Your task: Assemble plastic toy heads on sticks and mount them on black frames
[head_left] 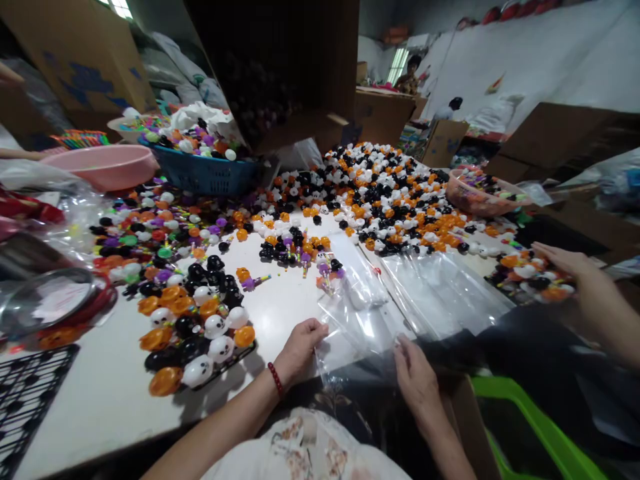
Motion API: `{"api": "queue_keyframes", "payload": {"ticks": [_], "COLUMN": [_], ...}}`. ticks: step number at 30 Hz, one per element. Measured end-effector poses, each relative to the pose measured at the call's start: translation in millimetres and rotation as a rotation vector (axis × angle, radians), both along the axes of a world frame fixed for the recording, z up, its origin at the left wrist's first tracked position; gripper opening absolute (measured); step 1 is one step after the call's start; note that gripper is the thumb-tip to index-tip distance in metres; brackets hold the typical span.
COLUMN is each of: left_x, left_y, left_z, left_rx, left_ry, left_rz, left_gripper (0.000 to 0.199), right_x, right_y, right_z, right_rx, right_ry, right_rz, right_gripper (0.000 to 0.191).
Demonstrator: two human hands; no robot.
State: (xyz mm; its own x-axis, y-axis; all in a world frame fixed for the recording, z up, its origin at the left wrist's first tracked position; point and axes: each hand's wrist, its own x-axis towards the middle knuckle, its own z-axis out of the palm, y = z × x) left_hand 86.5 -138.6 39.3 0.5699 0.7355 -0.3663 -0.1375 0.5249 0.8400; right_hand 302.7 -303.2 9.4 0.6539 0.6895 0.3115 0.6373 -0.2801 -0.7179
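"Clear plastic bag (357, 340), at five o'clock from the middle of the view: was that what the hands were working?"

"It appeared so. The left hand (300, 347), at six o'clock, had its thumb and fingers closed on one side of it. The right hand (415, 370), at five o'clock, pinched the other side."

"Neither was spread, then. And the step?"

"Judging by the grip, the bag was being held out for opening. Whether its mouth was parted could not be told. The next move seemed to call for a light hold on both sides while the layers were separated."

"What lay around them?"

"More flat bags (445, 293) at four o'clock, just beside it. A block of orange, white and black toy heads (195, 327) stood at eight, a large loose heap (390, 193) spread at two, and a blue basket (205, 171) sat at ten. At three, a co-worker's hand (565, 260) was beside another cluster (527, 273)."
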Motion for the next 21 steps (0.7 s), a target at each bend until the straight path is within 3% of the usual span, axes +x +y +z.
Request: {"api": "queue_keyframes", "payload": {"ticks": [4, 11, 14, 17, 19, 21], "left_x": [4, 6, 2, -1, -3, -6], "left_y": [-6, -5, -4, -1, 3, 6], "left_z": [-8.2, -5.0, -5.3, -2.9, 0.6, 4.1], "left_rx": [0.068, 0.002, -0.029, -0.142, -0.248, -0.379], "left_ry": [0.116, 0.06, 0.075, -0.02, -0.108, -0.182], "left_rz": [0.087, 0.2, 0.22, 0.228, 0.242, 0.198], "left_gripper": [0.06, 0.043, 0.05, 0.056, 0.049, 0.039], "right_x": [-2, -27, -24, -14, -8, -6], "right_y": [-1, 18, 17, 13, 13, 15], "right_z": [9.0, 30.5, 27.5, 20.6, 14.6, 8.1], "right_rx": [0.053, 0.061, 0.076, 0.053, 0.057, 0.056], "right_ry": [-0.339, -0.271, -0.134, 0.247, 0.525, 0.565], "right_rz": [0.053, 0.125, 0.074, 0.025, 0.031, 0.067], "right_gripper": [0.035, 0.034, 0.042, 0.049, 0.053, 0.052]}}
